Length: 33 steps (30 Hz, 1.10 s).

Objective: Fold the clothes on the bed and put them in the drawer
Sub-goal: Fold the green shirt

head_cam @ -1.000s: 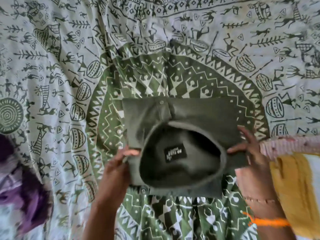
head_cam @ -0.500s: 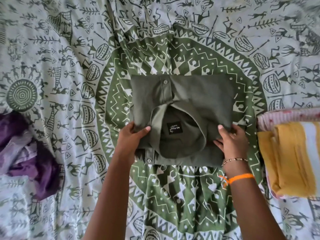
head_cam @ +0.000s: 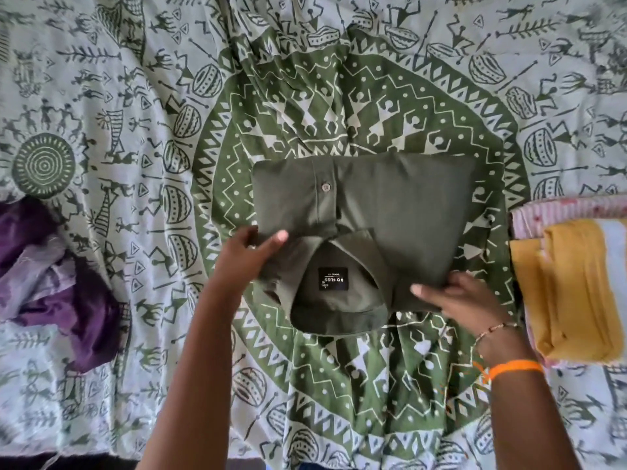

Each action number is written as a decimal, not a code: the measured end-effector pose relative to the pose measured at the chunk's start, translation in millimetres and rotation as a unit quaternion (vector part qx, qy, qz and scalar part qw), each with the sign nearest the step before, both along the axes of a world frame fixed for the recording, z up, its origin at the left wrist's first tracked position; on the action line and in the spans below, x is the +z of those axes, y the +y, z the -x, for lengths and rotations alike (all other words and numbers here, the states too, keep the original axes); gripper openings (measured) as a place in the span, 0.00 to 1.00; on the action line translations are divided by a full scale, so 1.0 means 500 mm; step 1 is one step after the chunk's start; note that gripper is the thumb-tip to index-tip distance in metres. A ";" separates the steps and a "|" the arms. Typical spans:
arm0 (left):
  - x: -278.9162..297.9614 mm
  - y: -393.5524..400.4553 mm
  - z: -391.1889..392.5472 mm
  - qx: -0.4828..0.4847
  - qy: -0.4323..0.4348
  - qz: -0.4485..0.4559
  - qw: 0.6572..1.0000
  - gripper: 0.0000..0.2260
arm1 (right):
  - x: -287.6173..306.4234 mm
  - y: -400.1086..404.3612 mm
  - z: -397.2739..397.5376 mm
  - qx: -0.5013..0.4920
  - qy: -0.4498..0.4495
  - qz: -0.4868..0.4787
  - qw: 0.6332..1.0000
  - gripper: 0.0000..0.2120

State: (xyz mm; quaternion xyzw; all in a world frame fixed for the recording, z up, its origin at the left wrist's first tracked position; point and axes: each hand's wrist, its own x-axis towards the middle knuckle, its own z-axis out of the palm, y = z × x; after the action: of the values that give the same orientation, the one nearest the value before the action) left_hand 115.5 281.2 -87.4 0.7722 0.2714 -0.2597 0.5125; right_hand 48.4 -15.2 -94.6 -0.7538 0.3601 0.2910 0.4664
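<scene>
Both hands grip the folded shirt (head_cam: 390, 212) mid-bed, left hand (head_cam: 244, 259) pinching its left edge, right hand (head_cam: 464, 300) its near right corner, with bare bedsheet (head_cam: 169, 96) beyond, purple clothes (head_cam: 51, 273) far left, and a folded stack (head_cam: 573, 286) just right.

Your left hand (head_cam: 246, 257) hides its fingers under the green shirt (head_cam: 390, 212). The purple garment (head_cam: 51, 276) and yellow folded stack (head_cam: 573, 286) run past the picture's edges; the label's (head_cam: 334, 279) small print is unreadable.
</scene>
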 end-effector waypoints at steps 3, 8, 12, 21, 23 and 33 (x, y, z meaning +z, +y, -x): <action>0.024 -0.008 -0.068 0.023 -0.041 0.074 0.996 0.21 | 0.021 -0.020 -0.086 -0.036 -0.102 0.003 0.994 0.23; 0.032 -0.020 -0.168 0.014 0.031 0.063 0.997 0.23 | 0.012 0.013 -0.255 -0.132 -0.188 0.090 0.969 0.23; 0.020 -0.022 -0.189 0.068 0.039 0.035 0.996 0.34 | -0.014 0.022 -0.290 -0.170 -0.249 0.186 0.935 0.19; -0.099 -0.120 -0.176 0.091 -0.170 -0.308 0.932 0.11 | -0.106 0.035 -0.247 -0.028 -0.181 0.400 0.898 0.21; -0.100 -0.111 -0.179 0.097 -0.207 -0.324 0.918 0.12 | -0.108 0.032 -0.251 -0.061 -0.185 0.400 0.896 0.22; -0.134 -0.106 -0.140 -0.378 -0.258 -0.360 0.813 0.25 | -0.124 0.116 -0.212 0.330 -0.243 0.404 0.818 0.28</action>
State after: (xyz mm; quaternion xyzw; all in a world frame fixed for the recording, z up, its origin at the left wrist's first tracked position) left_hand 185.6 228.0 -154.4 0.9819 -0.1096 -0.1081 0.1104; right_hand 154.5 42.9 -156.6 -0.9944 0.0502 0.0634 0.0684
